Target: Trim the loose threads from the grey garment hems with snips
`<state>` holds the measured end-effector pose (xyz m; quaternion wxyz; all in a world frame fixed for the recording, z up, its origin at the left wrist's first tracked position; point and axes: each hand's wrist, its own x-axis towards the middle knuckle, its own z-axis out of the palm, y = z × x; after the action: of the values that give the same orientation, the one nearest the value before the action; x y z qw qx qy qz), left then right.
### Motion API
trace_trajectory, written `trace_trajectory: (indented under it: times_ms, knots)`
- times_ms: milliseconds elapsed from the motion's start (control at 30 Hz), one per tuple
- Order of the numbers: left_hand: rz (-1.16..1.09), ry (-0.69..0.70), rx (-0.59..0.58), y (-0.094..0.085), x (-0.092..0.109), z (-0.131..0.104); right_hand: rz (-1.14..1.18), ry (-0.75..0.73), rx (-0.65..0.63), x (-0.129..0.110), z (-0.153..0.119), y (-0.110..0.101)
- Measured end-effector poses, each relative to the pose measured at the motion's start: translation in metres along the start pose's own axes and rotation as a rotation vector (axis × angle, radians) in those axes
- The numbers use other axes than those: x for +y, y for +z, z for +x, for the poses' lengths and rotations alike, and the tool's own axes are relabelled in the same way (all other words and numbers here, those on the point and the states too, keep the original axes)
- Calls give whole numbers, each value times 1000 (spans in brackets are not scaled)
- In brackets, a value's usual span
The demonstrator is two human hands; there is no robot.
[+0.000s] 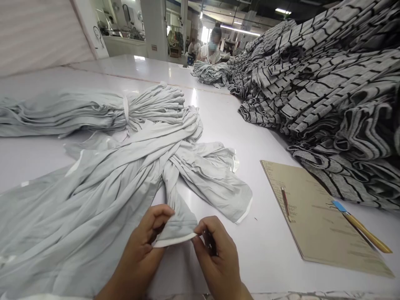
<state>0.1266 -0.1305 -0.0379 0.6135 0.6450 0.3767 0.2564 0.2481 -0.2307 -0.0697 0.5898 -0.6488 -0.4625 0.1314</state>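
Observation:
A pale grey garment (pixel 125 162) lies spread and twisted over the white table. One of its narrow ends (pixel 180 223), with a white edge, is lifted at the front. My left hand (pixel 143 246) grips this end on its left side, fingers curled, thumb partly under the cloth. The right corner of the white edge is pinched between the thumb and forefinger of my right hand (pixel 217 254). Another white-edged end (pixel 231 196) rests flat on the table, beyond my right hand. Behind lies a tied bundle of the same grey cloth (pixel 62 110).
A large heap of striped grey fabric (pixel 312 83) fills the right side. Nearer are a brown board (pixel 328 225), a pen (pixel 285 203) and a yellow-handled tool (pixel 365 229). A smaller cloth pile (pixel 212 73) and a person (pixel 211 48) are farther back.

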Motion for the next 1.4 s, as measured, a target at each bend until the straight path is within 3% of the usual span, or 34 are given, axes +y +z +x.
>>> trace_trajectory:
  times_ms: [100,200,300,367,467,567,633,800,1000,1233,1400]
  knots:
    - [33,30,-45,-2,3,1,23,26,31,1,2,-2]
    - [92,44,-155,-5,7,7,42,159,75,4,6,-6]
    - [12,-177,-190,-9,11,14,23,345,52,5,9,-11]
    - [-105,-352,-200,-12,11,17,4,375,-5,4,9,-14]
    - [-175,-427,-233,-14,11,20,-45,300,-162,-1,5,-18]
    - [-147,-352,-278,-13,11,20,-114,229,-311,-5,0,-16]
    - [-124,-316,-297,-12,12,20,-147,197,-342,-5,-1,-12]
    - [-91,-276,-287,-13,11,20,-184,119,-336,-5,1,-5]
    - [-192,-360,-288,-11,14,20,-236,82,-324,-8,-1,-7]
    - [-270,-408,-265,-9,16,20,-451,-107,-271,-8,0,-3]
    - [-245,-414,-257,-7,14,22,-386,-39,-298,-9,-2,-3]
